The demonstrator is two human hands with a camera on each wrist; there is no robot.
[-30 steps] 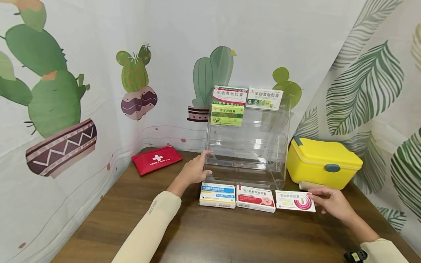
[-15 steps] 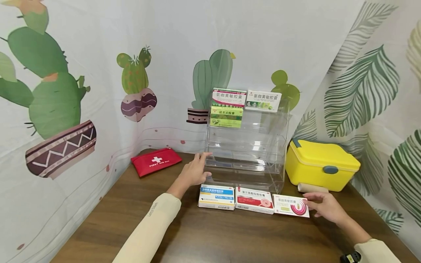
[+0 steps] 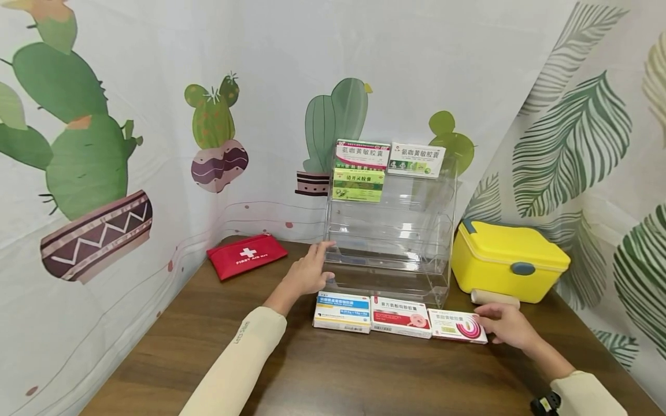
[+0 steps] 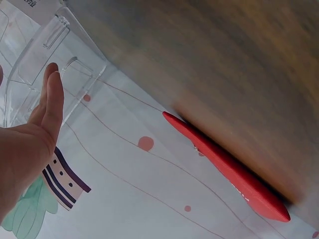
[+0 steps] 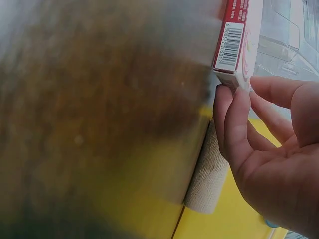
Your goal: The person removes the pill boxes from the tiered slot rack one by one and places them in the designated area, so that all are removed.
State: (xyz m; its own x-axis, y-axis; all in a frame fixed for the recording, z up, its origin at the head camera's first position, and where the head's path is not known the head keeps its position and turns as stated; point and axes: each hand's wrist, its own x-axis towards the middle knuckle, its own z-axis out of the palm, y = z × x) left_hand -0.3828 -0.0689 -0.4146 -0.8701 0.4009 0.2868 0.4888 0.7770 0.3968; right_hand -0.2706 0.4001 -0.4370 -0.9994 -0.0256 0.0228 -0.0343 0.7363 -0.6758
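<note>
Clear rack point(image 3: 395, 247), three boxes point(image 3: 362, 153) inside, fingers point(image 5: 237, 119) pinching pink-swirled carton point(image 3: 454, 326)

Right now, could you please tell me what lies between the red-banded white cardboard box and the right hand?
A white cardboard box with pink arcs lies there, held by the right hand, as the head view shows.

1. Soft, even light brightens the table point(image 3: 322, 370) in the head view, shadow falling beside the left sleeve point(image 3: 234, 358).
2. Glare streaks the clear rack point(image 3: 392, 248) at the table's far edge.
3. The left wrist view is dimmer, wood blurred.
4. Right wrist: tabletop out of focus, tinted yellow; the box point(image 5: 231, 46) shows a crisp barcode.
</note>
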